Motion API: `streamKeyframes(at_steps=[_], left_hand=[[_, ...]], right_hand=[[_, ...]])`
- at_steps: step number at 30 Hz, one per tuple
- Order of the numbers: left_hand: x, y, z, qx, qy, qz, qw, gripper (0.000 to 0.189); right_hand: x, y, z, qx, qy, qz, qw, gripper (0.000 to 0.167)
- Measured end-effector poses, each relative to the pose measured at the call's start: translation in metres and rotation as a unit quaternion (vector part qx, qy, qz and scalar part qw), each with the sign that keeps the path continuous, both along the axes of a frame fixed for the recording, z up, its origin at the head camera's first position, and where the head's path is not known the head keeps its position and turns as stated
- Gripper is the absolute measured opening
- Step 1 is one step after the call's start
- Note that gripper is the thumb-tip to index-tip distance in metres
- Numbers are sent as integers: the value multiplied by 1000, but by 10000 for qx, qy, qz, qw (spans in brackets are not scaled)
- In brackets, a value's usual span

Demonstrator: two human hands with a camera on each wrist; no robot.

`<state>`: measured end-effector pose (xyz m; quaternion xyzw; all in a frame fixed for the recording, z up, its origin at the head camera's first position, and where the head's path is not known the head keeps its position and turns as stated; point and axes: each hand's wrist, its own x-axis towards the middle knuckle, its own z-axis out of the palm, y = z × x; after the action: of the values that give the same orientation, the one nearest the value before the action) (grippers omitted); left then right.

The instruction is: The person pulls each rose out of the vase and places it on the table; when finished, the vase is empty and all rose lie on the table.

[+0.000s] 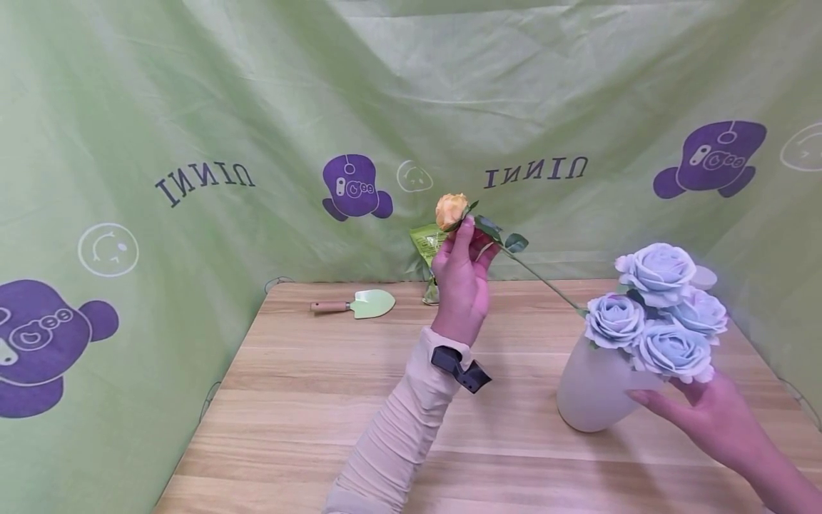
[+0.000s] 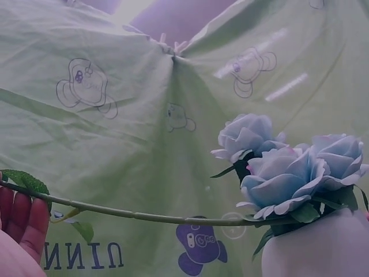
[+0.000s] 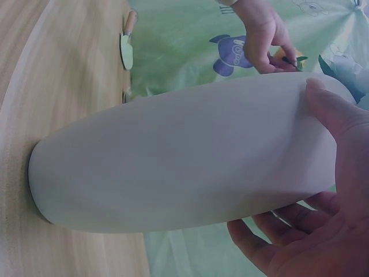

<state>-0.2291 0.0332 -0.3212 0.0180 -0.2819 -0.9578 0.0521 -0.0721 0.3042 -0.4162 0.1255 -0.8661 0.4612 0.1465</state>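
Observation:
My left hand (image 1: 462,289) pinches an orange rose (image 1: 452,211) just below its bloom, above the table. Its long green stem (image 2: 150,216) slants right to the blue roses (image 1: 673,350) at the vase's mouth; the blooms hide whether the tip is inside. Several of these blue roses stand in a white vase (image 1: 594,389), upright on the table at the right. Around the vase's upper part curls my right hand (image 1: 722,421), thumb on one side and fingers on the other, as the right wrist view shows. The vase's rim is mostly hidden under the blooms.
A small trowel (image 1: 372,304) with a wooden handle lies at the table's back left. Behind my left hand stands a green packet (image 1: 425,246), partly covered. Some pale round thing (image 1: 704,277) shows behind the blue roses. Green printed cloth (image 1: 270,107) hangs around the wooden table (image 1: 308,400).

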Motion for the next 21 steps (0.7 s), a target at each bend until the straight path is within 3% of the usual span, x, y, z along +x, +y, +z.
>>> streamKeyframes(at_steps=[21], left_hand=[[-16, -14, -14, -21, -438, 66, 9990, 14]], right_hand=[[-1, 1, 1, -39, 65, 105, 9999, 91]])
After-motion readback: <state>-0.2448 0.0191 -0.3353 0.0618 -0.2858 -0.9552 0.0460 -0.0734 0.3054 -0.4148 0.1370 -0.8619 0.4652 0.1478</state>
